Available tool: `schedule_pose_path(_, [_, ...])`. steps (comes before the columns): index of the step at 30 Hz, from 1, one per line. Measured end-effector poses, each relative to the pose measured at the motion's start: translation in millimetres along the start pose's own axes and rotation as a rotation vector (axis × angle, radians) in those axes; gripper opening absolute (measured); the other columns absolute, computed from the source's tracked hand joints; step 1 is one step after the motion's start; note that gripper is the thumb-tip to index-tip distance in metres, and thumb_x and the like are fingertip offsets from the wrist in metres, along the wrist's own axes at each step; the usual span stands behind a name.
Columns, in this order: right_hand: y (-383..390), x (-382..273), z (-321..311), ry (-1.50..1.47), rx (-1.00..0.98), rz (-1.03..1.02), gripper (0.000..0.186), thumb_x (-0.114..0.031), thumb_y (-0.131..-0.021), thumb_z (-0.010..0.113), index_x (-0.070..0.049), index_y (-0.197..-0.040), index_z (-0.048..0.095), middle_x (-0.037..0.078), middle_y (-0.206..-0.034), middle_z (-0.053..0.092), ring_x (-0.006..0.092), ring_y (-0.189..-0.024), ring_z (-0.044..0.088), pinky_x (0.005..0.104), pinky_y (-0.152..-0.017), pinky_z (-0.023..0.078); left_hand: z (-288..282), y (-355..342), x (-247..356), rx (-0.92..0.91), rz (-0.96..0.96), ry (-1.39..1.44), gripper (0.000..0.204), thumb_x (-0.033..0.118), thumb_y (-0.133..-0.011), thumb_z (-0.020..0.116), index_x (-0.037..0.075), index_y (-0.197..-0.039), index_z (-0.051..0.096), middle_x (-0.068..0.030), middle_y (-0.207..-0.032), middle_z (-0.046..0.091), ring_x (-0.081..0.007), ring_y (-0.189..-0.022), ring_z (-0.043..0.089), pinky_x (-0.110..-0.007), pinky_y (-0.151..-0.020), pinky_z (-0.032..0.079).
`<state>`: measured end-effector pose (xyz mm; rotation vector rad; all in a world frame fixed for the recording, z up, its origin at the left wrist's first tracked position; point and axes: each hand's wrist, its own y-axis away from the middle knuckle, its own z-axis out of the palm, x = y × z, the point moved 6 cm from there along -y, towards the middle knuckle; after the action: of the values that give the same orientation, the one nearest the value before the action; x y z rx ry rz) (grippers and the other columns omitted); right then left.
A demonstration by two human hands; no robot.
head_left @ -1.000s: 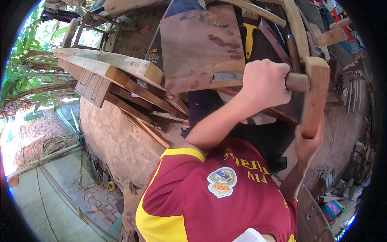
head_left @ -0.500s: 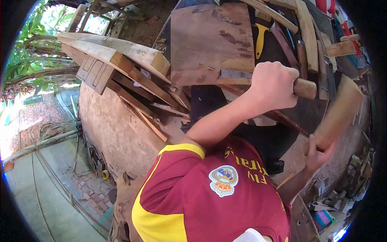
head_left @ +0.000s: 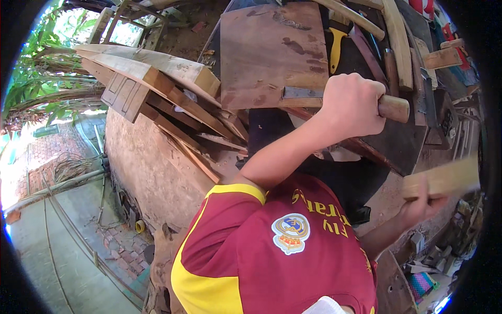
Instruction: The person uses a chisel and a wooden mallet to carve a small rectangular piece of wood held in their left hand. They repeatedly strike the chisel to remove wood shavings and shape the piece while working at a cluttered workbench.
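My left hand (head_left: 351,104) is clenched around the chisel (head_left: 334,97), blade running leftward onto the board (head_left: 269,52), while my right hand (head_left: 421,201), down-right, grips the wooden mallet (head_left: 442,180).

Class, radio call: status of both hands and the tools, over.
Left hand gripping chisel, blade flat on brown board. Right hand holding wooden mallet out to the side. Nothing between them.

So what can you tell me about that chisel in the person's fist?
The chisel has a flat grey metal blade, dull and stained, and a round wooden handle whose butt end pokes out of the fist. The left hand is wrapped tightly around the handle. It lies roughly level in the picture, blade tip against the edge of a brown wooden board.
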<state>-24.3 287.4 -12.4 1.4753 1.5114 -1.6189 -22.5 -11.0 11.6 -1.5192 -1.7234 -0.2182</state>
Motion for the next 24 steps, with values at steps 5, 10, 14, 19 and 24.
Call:
schedule_pose_path(5, [39,-6,45,0.273,-0.176,-0.205,0.055,-0.005,-0.077,0.071,-0.002,-0.126,0.045,0.016,-0.117,0.054,0.0242,-0.103,0.056,0.0299,-0.08,0.049,2,4,-1,-0.039,-0.008,-0.006,0.015,0.021,-0.054,0.068,0.011,-0.059,0.059,-0.0132,-0.055,0.057,-0.0349,-0.057,0.059,-0.043,-0.052,0.048])
schedule_pose_path(10, [18,12,20,0.397,-0.213,-0.227,0.057,-0.007,-0.074,0.071,0.001,-0.124,0.045,0.015,-0.115,0.055,0.0251,-0.098,0.058,0.0336,-0.084,0.048,-2,0,-5,0.01,-0.015,-0.011,0.016,0.022,-0.054,0.069,0.011,-0.061,0.06,-0.0129,-0.056,0.057,-0.035,-0.057,0.059,-0.043,-0.052,0.047])
schedule_pose_path(14, [17,17,13,-0.153,0.131,0.148,0.057,-0.005,-0.074,0.069,0.001,-0.124,0.043,0.015,-0.111,0.055,0.0229,-0.098,0.057,0.0351,-0.08,0.049,1,1,-3,0.004,0.012,-0.003,0.016,0.022,-0.055,0.069,0.011,-0.062,0.06,-0.0127,-0.056,0.057,-0.035,-0.057,0.059,-0.042,-0.052,0.047])
schedule_pose_path(19, [57,-2,53,0.45,-0.44,-0.3,0.05,-0.007,-0.073,0.069,0.003,-0.119,0.05,0.016,-0.107,0.055,0.0235,-0.095,0.057,0.0353,-0.084,0.047,4,5,-3,-0.012,-0.003,-0.017,0.015,0.022,-0.056,0.069,0.011,-0.062,0.06,-0.0127,-0.056,0.057,-0.0348,-0.058,0.06,-0.042,-0.052,0.047])
schedule_pose_path(24, [24,26,5,0.253,-0.167,0.07,0.063,-0.004,-0.071,0.071,0.002,-0.127,0.044,0.016,-0.117,0.052,0.0276,-0.107,0.054,0.0382,-0.09,0.045,8,1,-5,-0.029,-0.004,-0.074,0.016,0.023,-0.055,0.07,0.012,-0.063,0.062,-0.0123,-0.058,0.059,-0.0334,-0.06,0.061,-0.042,-0.054,0.049])
